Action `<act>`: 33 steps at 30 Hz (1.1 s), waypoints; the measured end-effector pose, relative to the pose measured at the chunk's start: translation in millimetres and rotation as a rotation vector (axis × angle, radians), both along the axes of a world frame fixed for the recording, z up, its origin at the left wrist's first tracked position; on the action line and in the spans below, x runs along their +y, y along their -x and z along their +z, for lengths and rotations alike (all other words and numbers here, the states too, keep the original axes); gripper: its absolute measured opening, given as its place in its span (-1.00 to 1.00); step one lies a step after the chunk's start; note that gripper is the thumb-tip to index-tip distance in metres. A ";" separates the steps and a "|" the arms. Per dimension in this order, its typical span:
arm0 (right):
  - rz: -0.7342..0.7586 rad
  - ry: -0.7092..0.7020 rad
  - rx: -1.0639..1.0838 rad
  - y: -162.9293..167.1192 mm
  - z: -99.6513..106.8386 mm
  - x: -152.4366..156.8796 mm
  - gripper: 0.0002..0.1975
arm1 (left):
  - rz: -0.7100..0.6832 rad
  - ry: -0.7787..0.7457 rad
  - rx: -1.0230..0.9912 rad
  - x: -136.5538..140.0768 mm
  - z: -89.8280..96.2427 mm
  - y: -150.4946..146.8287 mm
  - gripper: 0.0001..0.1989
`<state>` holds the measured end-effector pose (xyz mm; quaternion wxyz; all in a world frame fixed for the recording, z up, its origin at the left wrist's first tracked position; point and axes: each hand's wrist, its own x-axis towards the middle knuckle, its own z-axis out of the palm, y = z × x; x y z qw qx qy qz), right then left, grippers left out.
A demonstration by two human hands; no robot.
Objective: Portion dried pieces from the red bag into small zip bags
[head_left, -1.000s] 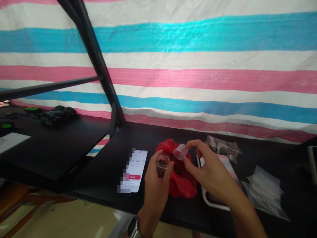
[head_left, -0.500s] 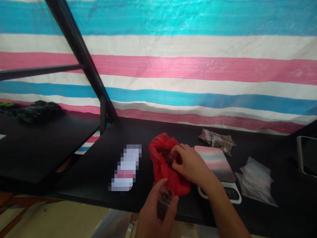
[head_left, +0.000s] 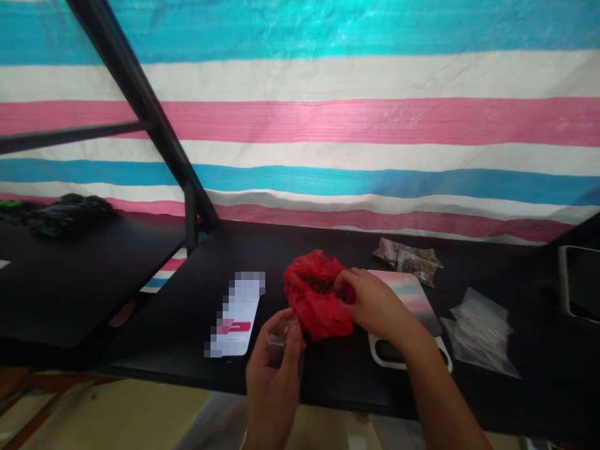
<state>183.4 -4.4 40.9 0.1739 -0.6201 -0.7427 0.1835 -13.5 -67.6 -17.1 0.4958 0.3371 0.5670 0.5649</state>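
Two hands are working around a crumpled red bag (head_left: 317,301), which is lying on the black bench (head_left: 197,300) and serving as the landmark for everything else. The right hand (head_left: 370,304) is pressing against the bag's right side, its fingers curling into the open mouth where dark, crumbly contents are showing; whether they are pinching any of that material is hidden by the folds, so the state of that grip cannot be told. The left hand (head_left: 274,375) is sitting just in front of and slightly left of the bag, over the bench's front edge, with its grip clenched around a small clear plastic container (head_left: 280,340) that is standing roughly upright with its opening facing up and toward the bag. The container is lying very near the bag's lower left corner, so the right hand is the nearer of the two to the bag's contents, with the container waiting just below and left of them. The right forearm is stretching diagonally from the lower right, crossing over a white scale (head_left: 407,319) standing immediately right of the bag. Left of the bag a phone (head_left: 237,315) is lying flat, while small filled packets (head_left: 407,257) and empty clear bags (head_left: 482,331) are resting farther right.
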 end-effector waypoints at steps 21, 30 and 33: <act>0.031 0.001 -0.061 0.4 5.5 -4.6 -0.80 | -0.436 -1.031 1.130 -6.3 6.8 -11.0 -0.75; 0.029 -0.042 -0.094 1.1 2.5 -3.2 -0.85 | -0.310 -0.920 1.109 -6.4 -4.3 6.3 -0.79; -0.080 -0.098 -0.148 6.3 2.0 1.7 -0.89 | -0.249 -0.911 1.081 -8.8 -5.1 13.9 -0.80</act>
